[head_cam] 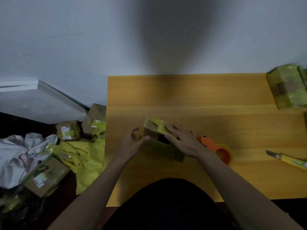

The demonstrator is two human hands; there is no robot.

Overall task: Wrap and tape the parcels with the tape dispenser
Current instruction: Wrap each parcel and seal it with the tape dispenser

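A small cardboard parcel [153,127] partly covered in yellow-green tape stands on the wooden table [207,100] in front of me. My left hand [132,144] touches its left side, thumb and fingers loosely spread. My right hand [183,139] lies flat on its top right side, fingers straight. A strip of tape [163,151] stretches from the parcel toward me under both hands. The orange tape dispenser [217,150] with its yellow-green roll lies just right of my right wrist, with nobody holding it.
A larger taped parcel [288,86] sits at the table's far right corner. A yellow utility knife [289,161] lies at the right edge. On the floor to the left are several cardboard boxes [68,130], a yellow bag [84,159] and white cloth [21,148].
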